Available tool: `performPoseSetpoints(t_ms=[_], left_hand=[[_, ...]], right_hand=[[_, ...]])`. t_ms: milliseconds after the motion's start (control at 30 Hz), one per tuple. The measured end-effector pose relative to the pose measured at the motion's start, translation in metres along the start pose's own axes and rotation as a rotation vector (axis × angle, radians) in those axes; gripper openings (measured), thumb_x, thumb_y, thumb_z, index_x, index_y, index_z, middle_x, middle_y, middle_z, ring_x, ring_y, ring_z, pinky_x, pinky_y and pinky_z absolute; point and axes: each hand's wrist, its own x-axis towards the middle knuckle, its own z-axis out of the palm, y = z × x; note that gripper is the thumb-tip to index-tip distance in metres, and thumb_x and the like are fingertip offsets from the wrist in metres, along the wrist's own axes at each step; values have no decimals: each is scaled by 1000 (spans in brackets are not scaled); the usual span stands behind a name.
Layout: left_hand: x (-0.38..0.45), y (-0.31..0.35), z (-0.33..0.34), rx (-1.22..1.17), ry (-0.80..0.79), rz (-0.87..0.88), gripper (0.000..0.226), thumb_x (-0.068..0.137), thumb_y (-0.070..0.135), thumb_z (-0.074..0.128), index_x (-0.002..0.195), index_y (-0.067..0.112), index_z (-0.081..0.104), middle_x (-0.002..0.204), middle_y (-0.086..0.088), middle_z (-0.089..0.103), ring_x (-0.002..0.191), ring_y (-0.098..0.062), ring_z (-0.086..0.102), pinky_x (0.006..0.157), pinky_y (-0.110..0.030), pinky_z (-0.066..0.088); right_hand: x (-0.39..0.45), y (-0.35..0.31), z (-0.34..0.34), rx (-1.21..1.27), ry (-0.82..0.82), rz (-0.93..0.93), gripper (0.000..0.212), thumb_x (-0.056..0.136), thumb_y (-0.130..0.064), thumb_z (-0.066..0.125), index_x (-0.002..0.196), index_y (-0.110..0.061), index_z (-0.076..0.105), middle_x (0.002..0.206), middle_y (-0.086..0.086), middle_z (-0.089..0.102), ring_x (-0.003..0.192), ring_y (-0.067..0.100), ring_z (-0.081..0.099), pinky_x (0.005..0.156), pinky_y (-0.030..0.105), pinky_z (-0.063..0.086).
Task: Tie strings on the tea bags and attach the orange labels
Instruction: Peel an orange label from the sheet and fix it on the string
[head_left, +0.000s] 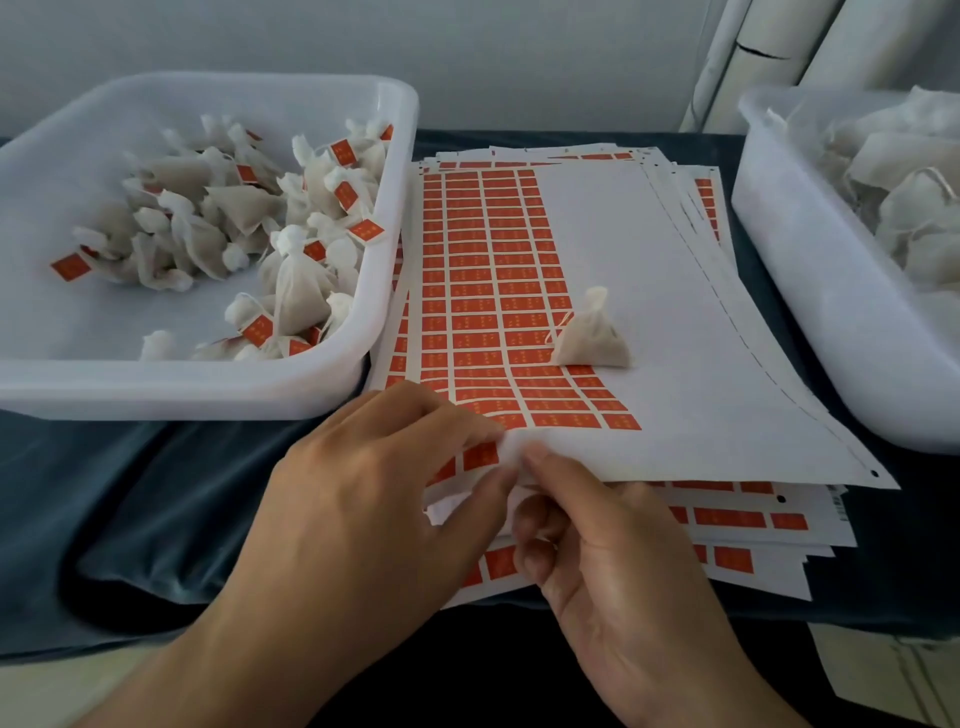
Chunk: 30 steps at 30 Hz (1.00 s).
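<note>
A dark cloth (104, 493) covers the table. On it, a white tray (363, 358) at left holds tied, labelled tea bags (291, 280); a clear bin (810, 291) at right holds unlabelled ones. Between them lies a stack of orange label sheets (493, 291), one tea bag (589, 338) on top. The left hand (374, 499) and right hand (597, 551) both pinch the top sheet's near corner, fingers curled.

a pale grey wall (467, 47) runs behind the bench, whose top lies under a dark blue cloth (130, 493), and whitish pipes (769, 52) rise past the bench's far right corner in soft, even light.
</note>
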Motion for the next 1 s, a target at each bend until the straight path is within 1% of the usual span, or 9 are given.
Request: performPoseSetpoints(t_ms=[100, 200, 300, 400, 500, 600, 700, 833, 1000], left_hand=[[0, 0, 2, 40, 18, -3, 16, 92, 40, 73, 94, 24, 77, 95, 12, 72, 83, -8, 70, 67, -32, 62], [-1, -2, 6, 47, 15, -12, 15, 93, 36, 74, 93, 21, 78, 96, 8, 73, 84, -12, 72, 68, -36, 63], [-1, -4, 7, 27, -6, -22, 18, 91, 37, 68, 89, 21, 77, 94, 9, 72, 81, -8, 71, 70, -30, 62], [2, -6, 5, 16, -21, -52, 18, 94, 36, 67, 86, 21, 76, 91, 11, 71, 74, -6, 68, 68, -18, 54], [1, -9, 4, -23, -15, -73, 20, 93, 39, 68, 93, 21, 77, 95, 11, 72, 76, -2, 66, 73, -16, 52], [-2, -8, 4, -44, -24, -60, 30, 89, 48, 73, 105, 22, 78, 103, 12, 71, 84, -2, 67, 77, -22, 57], [-4, -8, 6, 0, 6, -21, 31, 88, 46, 78, 103, 19, 79, 101, 7, 74, 87, -10, 71, 77, -32, 62], [-2, -9, 6, -3, -7, -11, 26, 87, 42, 77, 97, 19, 81, 96, 8, 75, 83, -8, 72, 72, -35, 64], [-1, -12, 6, -87, -43, -72, 18, 92, 40, 73, 95, 24, 81, 96, 15, 73, 81, -1, 70, 72, -29, 62]], right_hand=[[1, 2, 0, 14, -4, 6, 24, 58, -38, 76, 81, -43, 77, 77, 5, 74, 55, 15, 67, 50, 26, 50], [1, 4, -2, 10, -22, 8, 23, 61, -38, 75, 83, -42, 78, 78, 4, 74, 57, 14, 68, 50, 24, 50], [2, 6, -5, 5, -31, 4, 26, 63, -38, 75, 89, -36, 78, 80, 6, 75, 59, 15, 68, 52, 24, 51], [2, 7, -6, 7, -40, 4, 38, 69, -35, 74, 107, -28, 71, 80, 8, 74, 60, 16, 69, 51, 25, 51], [3, 9, -7, 9, -51, 7, 37, 75, -33, 72, 112, -26, 70, 82, 9, 75, 62, 16, 70, 52, 25, 52], [3, 10, -8, 0, -57, -10, 27, 76, -33, 72, 102, -24, 76, 74, 9, 71, 58, 15, 66, 53, 24, 52], [4, 9, -8, -28, -62, -31, 15, 71, -37, 75, 85, -35, 78, 71, 8, 69, 55, 15, 64, 54, 25, 52], [5, 9, -8, -70, -51, -40, 15, 69, -40, 74, 83, -42, 77, 73, 6, 72, 56, 16, 65, 57, 29, 53], [4, 11, -9, -48, -63, -21, 17, 72, -37, 75, 89, -35, 78, 76, 8, 72, 59, 16, 67, 56, 27, 54]])
